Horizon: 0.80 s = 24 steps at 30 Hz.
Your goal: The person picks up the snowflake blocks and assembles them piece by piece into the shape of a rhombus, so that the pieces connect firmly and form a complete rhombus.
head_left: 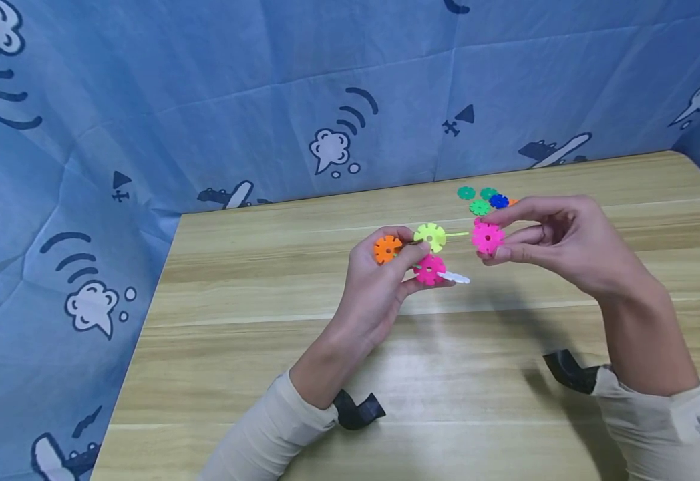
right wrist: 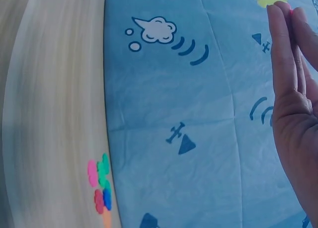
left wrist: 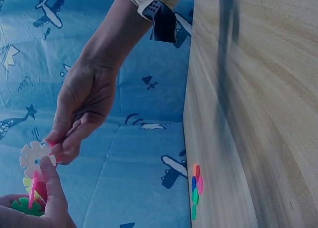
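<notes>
My left hand (head_left: 371,294) holds a cluster of notched plastic discs joined at their slots. In it are an orange disc (head_left: 388,250), a yellow disc (head_left: 425,234), a lower pink disc (head_left: 429,270) and a white disc (head_left: 457,276) seen nearly edge-on. A green disc (left wrist: 25,206) of the cluster shows in the left wrist view. Another yellow disc (head_left: 458,234), edge-on, extends rightward. At its right end, my right hand (head_left: 566,237) pinches a pink disc (head_left: 487,238) between thumb and fingers. Whether that pink disc is slotted into the yellow one, I cannot tell.
Beyond the right hand, several loose discs lie near the table's back edge, among them a green disc (head_left: 466,193) and a blue disc (head_left: 498,201). A patterned blue cloth (head_left: 266,133) hangs behind the wooden table (head_left: 236,374). Black pieces stick out from both cuffs.
</notes>
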{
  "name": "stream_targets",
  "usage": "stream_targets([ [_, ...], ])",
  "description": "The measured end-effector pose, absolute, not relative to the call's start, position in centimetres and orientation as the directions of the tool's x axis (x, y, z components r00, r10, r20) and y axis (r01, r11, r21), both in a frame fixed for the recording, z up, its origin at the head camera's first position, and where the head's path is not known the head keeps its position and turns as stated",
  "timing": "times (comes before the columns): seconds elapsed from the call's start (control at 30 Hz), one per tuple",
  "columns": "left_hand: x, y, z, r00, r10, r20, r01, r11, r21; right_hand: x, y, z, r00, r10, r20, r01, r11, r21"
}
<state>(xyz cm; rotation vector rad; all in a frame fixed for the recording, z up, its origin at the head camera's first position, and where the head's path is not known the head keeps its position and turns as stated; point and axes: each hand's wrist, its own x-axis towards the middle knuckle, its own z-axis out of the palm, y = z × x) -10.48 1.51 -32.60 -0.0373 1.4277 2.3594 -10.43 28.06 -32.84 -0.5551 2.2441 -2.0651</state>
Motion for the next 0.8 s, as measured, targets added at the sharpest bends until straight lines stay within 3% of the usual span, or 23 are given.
stream_targets([
  [0.63, -10.5, 1.4, -32.5, -0.919, 0.323, -0.225, -0.325, -0.302, 0.896, -10.2, 26.8, -32.6, -0.915, -0.283, 0.288, -0.303, 0.01, -0.953],
  [0.8, -10.5, 1.3, -32.6, -0.924, 0.31, -0.223, -0.315, -0.291, 0.903, -10.4, 26.2, -32.8, -0.912, -0.267, 0.311, -0.343, 0.078, -0.936],
])
